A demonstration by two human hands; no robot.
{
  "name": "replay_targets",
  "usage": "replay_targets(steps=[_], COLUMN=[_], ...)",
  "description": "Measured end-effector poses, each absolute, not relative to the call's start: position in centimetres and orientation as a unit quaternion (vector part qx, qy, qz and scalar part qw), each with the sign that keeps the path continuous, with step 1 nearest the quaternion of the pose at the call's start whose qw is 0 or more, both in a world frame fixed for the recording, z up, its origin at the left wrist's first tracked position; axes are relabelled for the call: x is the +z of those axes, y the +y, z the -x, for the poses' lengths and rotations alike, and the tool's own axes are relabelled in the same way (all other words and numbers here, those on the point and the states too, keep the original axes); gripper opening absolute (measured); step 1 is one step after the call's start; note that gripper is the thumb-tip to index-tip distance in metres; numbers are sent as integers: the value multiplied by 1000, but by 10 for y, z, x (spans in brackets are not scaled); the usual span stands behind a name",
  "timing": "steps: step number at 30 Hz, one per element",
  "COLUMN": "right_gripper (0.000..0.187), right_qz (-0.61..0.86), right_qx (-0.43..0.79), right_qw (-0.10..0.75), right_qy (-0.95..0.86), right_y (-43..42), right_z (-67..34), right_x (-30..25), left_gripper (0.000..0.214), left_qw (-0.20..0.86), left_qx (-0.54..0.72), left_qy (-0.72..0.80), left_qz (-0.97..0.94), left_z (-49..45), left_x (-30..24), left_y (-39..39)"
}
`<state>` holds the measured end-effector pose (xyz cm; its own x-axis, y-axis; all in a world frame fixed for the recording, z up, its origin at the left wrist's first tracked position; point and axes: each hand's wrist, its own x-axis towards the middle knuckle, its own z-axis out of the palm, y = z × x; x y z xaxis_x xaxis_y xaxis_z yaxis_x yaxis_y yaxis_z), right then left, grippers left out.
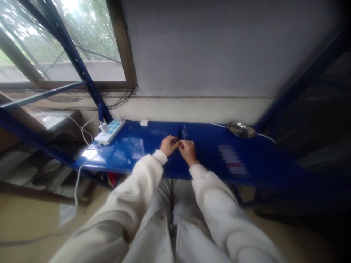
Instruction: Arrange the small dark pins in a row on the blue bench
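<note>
Over the blue table (159, 131), my left hand (169, 145) and my right hand (188, 151) meet with fingertips pinched together. Between them is a small dark piece (177, 140), too small to name and partly covered by the fingers. Just beyond the hands lies a thin black stick-like item (180, 132). To its right is a row of small clear pieces (184, 131), whose kind I cannot make out. More tiny dark bits (201, 127) lie farther right near the back edge.
A white power strip (111, 131) with a plug and cords sits at the table's left end, a white adapter (144, 123) at the back. At right are a shiny metal bowl (241, 129), a white cable and a blurred-out flat item (233, 161). Blue posts (79, 69) rise at the sides.
</note>
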<state>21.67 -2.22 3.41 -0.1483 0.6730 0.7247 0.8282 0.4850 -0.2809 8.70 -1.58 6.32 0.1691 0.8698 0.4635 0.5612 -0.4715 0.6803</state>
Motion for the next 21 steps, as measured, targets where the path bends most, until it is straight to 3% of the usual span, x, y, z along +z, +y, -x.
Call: replay_targets(steps=[5,9,12,16,21], right_gripper=[19,23,23,22,22], right_qz=[462,417,435,476,503], right_qx=[-85,-86,-83,-70,-51], right_qw=[435,450,489,529,517], right_qy=[-768,-785,-752,-699,-691], right_y=[-19,-19,-18,-16,-15], right_z=[-203,-205,-214,-221,-221], right_x=[35,39,38,31,25], left_gripper=[21,25,26,23,24], left_qw=[215,154,91,85,65], left_qx=[453,434,363,251,203], left_qy=[492,566,671,725,741], left_qz=[-712,-683,-639,-636,-637], left_z=[-72,-44,-13,20,26], left_x=[60,64,67,64,54], left_y=[-15,-4,12,25,26])
